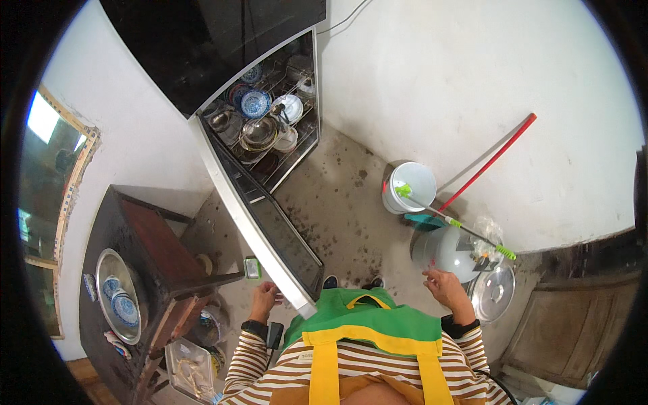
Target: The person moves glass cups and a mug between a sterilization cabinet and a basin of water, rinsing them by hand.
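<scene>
A tall cabinet with a dark front stands ahead, its lower door (253, 229) swung toward me. My left hand (265, 301) is at the near end of the door's white edge, fingers curled against it. On the wire racks inside are blue-patterned bowls (255, 104), a white bowl (288, 108) and a clear glass dish (259, 133). My right hand (445, 291) hovers on the other side, fingers loosely bent and apart, with nothing in it. Below it stands a rounded grey-white container (447, 252), beside a round metal lid (493, 293).
At left, a dark wooden table (101, 226) bears a metal basin (102, 264) with blue-patterned bowls. A white bucket (413, 185), a red-handled pole (493, 158) and a green-ended mop handle (466, 229) are by the right wall. A small green-rimmed box (252, 268) lies near the door.
</scene>
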{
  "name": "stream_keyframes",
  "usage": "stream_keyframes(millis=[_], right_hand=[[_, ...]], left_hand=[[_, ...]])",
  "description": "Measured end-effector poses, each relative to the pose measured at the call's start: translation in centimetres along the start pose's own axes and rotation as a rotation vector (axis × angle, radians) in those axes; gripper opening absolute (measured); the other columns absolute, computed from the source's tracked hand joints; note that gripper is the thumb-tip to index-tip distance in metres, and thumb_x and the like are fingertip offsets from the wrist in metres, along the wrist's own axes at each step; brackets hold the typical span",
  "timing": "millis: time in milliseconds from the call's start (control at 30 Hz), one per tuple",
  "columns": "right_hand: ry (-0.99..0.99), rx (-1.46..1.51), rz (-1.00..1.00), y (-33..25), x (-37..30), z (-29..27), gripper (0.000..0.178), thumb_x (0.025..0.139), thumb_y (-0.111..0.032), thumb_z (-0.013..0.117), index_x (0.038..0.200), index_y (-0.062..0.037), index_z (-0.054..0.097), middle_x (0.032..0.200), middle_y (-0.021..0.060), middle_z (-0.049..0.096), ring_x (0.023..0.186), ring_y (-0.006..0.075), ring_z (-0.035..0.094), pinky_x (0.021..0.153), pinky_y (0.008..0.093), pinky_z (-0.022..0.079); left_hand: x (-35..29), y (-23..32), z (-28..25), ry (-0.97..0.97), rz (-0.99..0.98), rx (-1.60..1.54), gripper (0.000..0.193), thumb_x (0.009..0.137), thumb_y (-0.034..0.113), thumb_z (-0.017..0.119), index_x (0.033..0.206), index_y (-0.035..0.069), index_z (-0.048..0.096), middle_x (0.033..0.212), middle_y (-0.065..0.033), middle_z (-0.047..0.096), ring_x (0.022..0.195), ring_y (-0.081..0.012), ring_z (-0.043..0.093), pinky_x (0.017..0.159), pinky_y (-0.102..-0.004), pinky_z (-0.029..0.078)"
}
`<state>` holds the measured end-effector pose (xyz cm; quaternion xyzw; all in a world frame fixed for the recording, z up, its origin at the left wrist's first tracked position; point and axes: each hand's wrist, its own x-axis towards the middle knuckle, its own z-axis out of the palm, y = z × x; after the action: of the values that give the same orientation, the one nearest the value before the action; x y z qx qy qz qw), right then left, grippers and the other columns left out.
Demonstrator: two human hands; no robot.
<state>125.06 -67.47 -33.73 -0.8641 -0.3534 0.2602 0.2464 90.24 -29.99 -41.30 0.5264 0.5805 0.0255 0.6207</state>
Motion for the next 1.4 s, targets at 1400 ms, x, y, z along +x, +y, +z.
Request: stream_keyframes(millis=[1400], right_hand=[[-0.611,-0.104,-0.821,-11.0,57.7,-12.4,0.029,0.089,-0.018,0.064,0.115,-0.0049,0.064,0.105,0.0184,0.067,0.088,0.0368,0.065,0.078,0.0418,0.053]], left_hand=[[12.2,17.1,20.3,0.468,0.202,0.150,0.015,0.087,0.014,0.066,0.096,0.003,0.063,0.081,-0.0187,0.067,0.075,-0.0313,0.067,0.068,-0.0386,0.052]])
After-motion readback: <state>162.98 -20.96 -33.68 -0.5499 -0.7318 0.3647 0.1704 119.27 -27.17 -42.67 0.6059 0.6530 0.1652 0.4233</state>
